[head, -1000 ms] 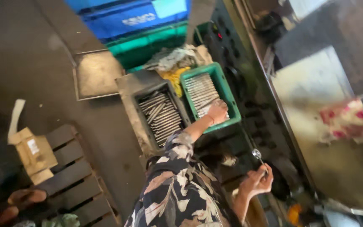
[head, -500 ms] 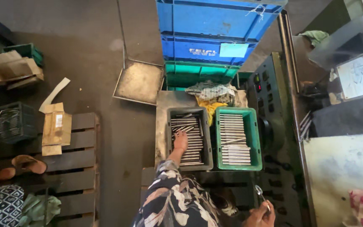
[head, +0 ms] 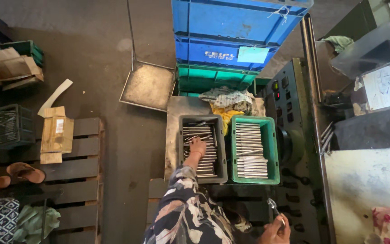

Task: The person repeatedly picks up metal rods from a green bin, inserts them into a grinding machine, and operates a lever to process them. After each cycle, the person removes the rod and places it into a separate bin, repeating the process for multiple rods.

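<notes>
The left hand (head: 198,146) rests spread on metal rods (head: 198,135) in the grey bin (head: 221,149) (green bin (head: 271,149) beside); the right hand (head: 274,228) pinches a metal tool (head: 274,208).

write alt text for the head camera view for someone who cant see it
Seen from above, a person's left hand reaches into a grey crate of metal rods, while the right hand holds a small metal tool. A green crate of neatly stacked rods sits beside it, with blue crates behind and a wooden pallet to the left.
</notes>
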